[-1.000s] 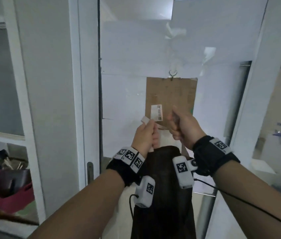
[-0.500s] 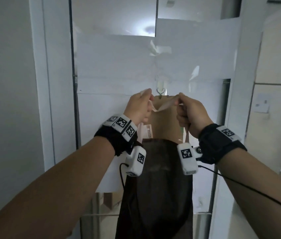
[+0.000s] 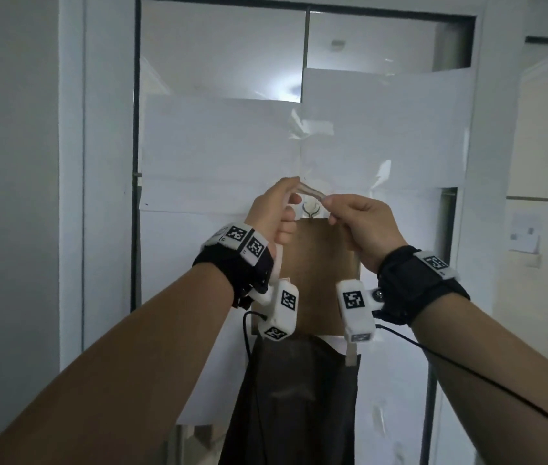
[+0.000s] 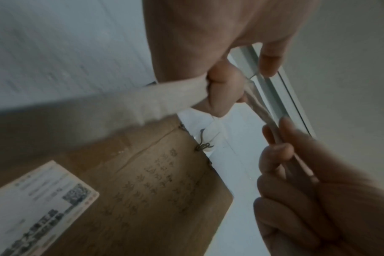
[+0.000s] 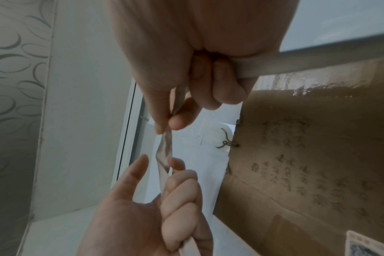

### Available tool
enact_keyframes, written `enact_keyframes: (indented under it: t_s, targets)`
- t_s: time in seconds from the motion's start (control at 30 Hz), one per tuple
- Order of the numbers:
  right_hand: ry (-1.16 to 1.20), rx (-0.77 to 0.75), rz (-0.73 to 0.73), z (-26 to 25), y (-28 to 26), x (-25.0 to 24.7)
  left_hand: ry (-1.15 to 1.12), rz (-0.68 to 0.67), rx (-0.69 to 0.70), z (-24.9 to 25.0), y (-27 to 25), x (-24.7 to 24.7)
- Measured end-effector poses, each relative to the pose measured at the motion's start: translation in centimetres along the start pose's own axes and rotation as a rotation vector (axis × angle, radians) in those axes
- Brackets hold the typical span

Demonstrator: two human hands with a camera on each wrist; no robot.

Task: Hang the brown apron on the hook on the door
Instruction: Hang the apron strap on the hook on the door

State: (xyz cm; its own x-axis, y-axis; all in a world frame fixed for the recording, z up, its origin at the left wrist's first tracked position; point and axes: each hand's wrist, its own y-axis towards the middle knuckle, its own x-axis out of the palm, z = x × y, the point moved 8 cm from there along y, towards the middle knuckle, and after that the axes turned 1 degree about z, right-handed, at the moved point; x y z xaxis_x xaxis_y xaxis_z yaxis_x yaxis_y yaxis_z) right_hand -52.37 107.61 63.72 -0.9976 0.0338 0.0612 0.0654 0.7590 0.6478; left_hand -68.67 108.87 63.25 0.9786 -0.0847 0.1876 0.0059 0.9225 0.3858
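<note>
The brown apron [image 3: 299,397] hangs dark and slack below my wrists in the head view. Its pale neck strap [image 3: 313,193] is stretched short between both hands, just above and in front of the small metal hook [image 3: 310,212] on the door. My left hand [image 3: 277,209] pinches the strap's left end, and my right hand [image 3: 355,219] grips its right end. In the left wrist view the strap [image 4: 143,102] runs through the curled fingers, with the hook [image 4: 203,145] below it. The right wrist view shows the strap [image 5: 166,149] twisted between both hands, to the left of the hook [image 5: 225,142].
A brown cardboard sheet [image 3: 319,270] with a printed label [image 4: 39,207] hangs from the same hook. White paper [image 3: 219,146] covers the door's glass. The white door frame [image 3: 71,196] stands on the left, and a wall with a rail [image 3: 544,198] on the right.
Both hands have risen with the strap from below the hook to just above it. They have drawn closer together, and the apron has lifted with them.
</note>
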Motion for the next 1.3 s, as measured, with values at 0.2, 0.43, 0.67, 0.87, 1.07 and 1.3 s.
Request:
enact_keyframes:
  t_s: [0.2,0.43,0.67,0.87,1.07,1.3]
  targets:
    - [-0.088,0.022,0.129,2.8,2.3,-1.2,0.199,0.171,0.065,-1.3,2.6,-0.2]
    - [-0.028,0.079,0.179,5.5,2.2,-0.9,0.256,0.228,0.096,-4.1,3.5,-0.6]
    - [-0.023,0.077,0.143,7.3,1.2,-0.2,0.132,0.21,0.088,-6.6,2.6,-0.7]
    - [-0.14,0.025,0.138,8.0,-0.2,-0.3,0.14,0.17,0.109,-8.0,2.1,-0.9]
    - [-0.263,0.037,0.123,9.6,-1.9,-1.0,0.144,0.167,0.073,-10.5,0.5,-0.7]
    - [-0.332,0.149,0.07,12.5,-4.0,-1.1,0.143,0.154,-0.034,-13.9,-1.1,-1.5]
